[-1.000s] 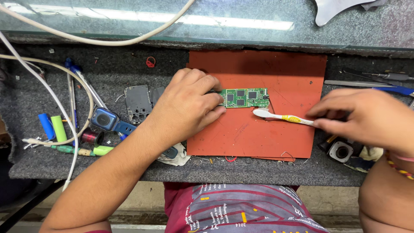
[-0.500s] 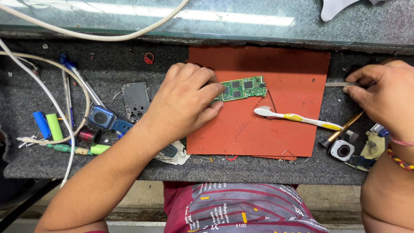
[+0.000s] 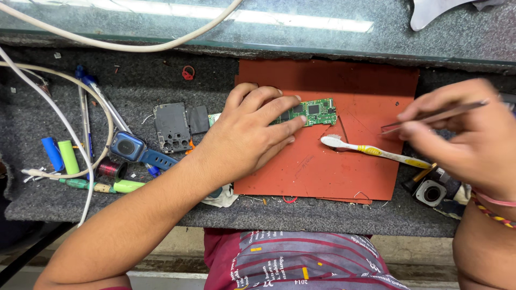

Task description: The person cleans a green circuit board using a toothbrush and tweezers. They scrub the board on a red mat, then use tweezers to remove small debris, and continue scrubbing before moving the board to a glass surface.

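My left hand [image 3: 251,134] lies flat on a red mat [image 3: 349,86], its fingertips pinning the left end of a small green circuit board [image 3: 314,111]. My right hand [image 3: 465,137] hovers over the mat's right edge and grips metal tweezers [image 3: 430,117], whose tips point left toward the board. A white and yellow toothbrush [image 3: 371,151] lies on the mat below the board, bristles near its right end, free of both hands.
Left of the mat on the grey felt lie a dark phone frame [image 3: 172,128], a blue smartwatch [image 3: 126,146], pens, green and blue cylinders [image 3: 60,156], a wire spool and white cables [image 3: 80,96]. A small camera module [image 3: 431,192] sits at the right.
My right hand let go of the toothbrush, reached to the right edge, and came back holding the tweezers. The left hand has stayed on the board, which tilted slightly.
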